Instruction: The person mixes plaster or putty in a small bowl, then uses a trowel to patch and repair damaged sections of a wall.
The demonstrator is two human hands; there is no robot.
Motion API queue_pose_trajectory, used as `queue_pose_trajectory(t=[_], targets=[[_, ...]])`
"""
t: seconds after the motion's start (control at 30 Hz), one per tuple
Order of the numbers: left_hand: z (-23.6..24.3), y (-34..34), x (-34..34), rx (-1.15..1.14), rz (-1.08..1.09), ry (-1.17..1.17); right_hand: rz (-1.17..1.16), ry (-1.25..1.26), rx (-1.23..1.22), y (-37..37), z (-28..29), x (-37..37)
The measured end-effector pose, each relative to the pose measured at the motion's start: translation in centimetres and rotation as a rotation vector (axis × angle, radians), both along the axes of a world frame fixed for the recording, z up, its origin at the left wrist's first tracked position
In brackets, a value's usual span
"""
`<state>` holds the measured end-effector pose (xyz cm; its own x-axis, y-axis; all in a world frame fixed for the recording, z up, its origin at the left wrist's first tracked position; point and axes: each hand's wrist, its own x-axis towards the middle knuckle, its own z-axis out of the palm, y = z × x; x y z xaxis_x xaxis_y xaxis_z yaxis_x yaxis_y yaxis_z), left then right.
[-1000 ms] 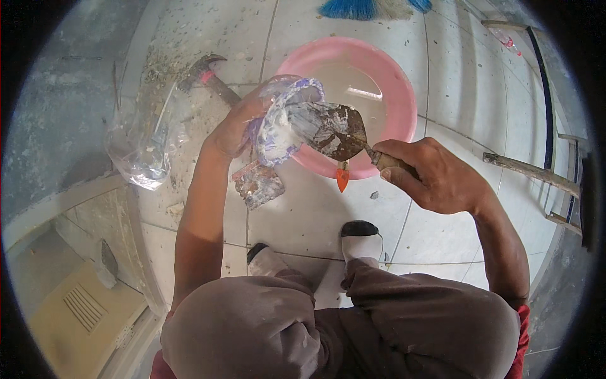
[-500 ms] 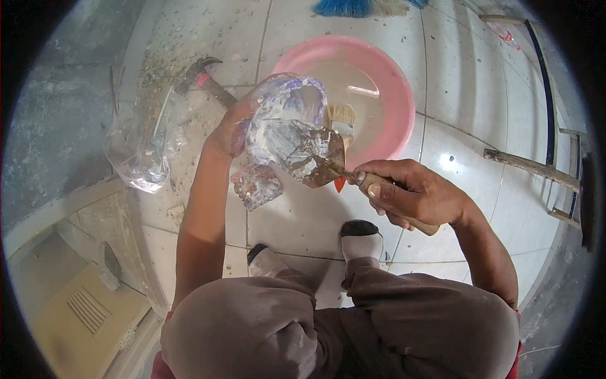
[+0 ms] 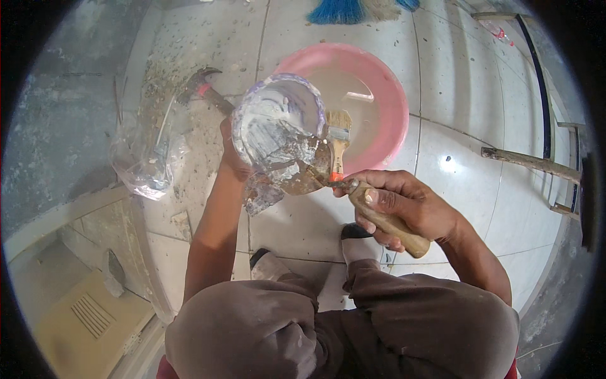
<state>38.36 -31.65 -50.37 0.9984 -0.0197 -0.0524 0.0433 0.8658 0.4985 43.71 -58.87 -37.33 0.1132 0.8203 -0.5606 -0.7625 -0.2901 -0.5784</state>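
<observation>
My left hand point(image 3: 233, 148) grips a tub point(image 3: 278, 98) crusted with white paste and purple around its rim, its opening turned up toward the camera. My right hand point(image 3: 416, 208) is closed round the wooden handle point(image 3: 409, 237) of a dirty trowel, whose paste-smeared blade point(image 3: 300, 177) lies across the lower part of the tub's mouth. Behind them is a pink basin point(image 3: 386, 101) of cloudy water, with a paintbrush point(image 3: 339, 134) resting at its near side. A stained flat piece point(image 3: 264, 199) lies on the floor under the tub, partly hidden.
A hammer point(image 3: 203, 85), a clear plastic bag point(image 3: 145, 174) and rubble lie on the tiles point(image 3: 448, 132) to the left. Blue bristles point(image 3: 334, 9) show at the top. A frame with a wooden bar point(image 3: 529, 158) and a plastic bottle point(image 3: 495, 31) are at the right.
The tub has turned its opening more upward. My right hand has moved down, swinging the trowel's handle lower and its blade left over the tub, uncovering the paintbrush.
</observation>
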Motion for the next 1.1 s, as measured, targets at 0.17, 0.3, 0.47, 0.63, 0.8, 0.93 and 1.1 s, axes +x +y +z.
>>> queue_pose_trajectory(t=[0.17,0.3,0.47,0.63,0.8,0.93,1.1], targets=[[-4.0,1.7,-0.6,0.331,0.323,-0.068,-0.098,0.195,0.09,0.9,0.5,-1.3],[-1.8,0.5,-0.2,0.121,0.284,-0.117,-0.143,0.168,0.099,0.9,-0.1,-1.7],[-0.2,0.0,-0.3,-0.127,0.242,0.0,-0.071,-0.222,0.054,0.4,0.6,-1.1],[1.1,0.3,-1.0,0.079,0.328,0.196,-0.039,-0.466,-0.042,-0.6,1.7,-0.3],[1.4,1.3,-2.1,0.035,0.2,0.067,-0.059,-0.521,-0.071,-1.3,1.9,0.4],[3.3,1.2,-1.7,0.171,0.267,0.23,-0.076,-0.506,-0.103,-1.8,1.4,0.4],[1.7,4.7,-4.2,0.185,0.366,0.269,-0.072,-0.496,-0.126,-1.7,0.7,0.3]])
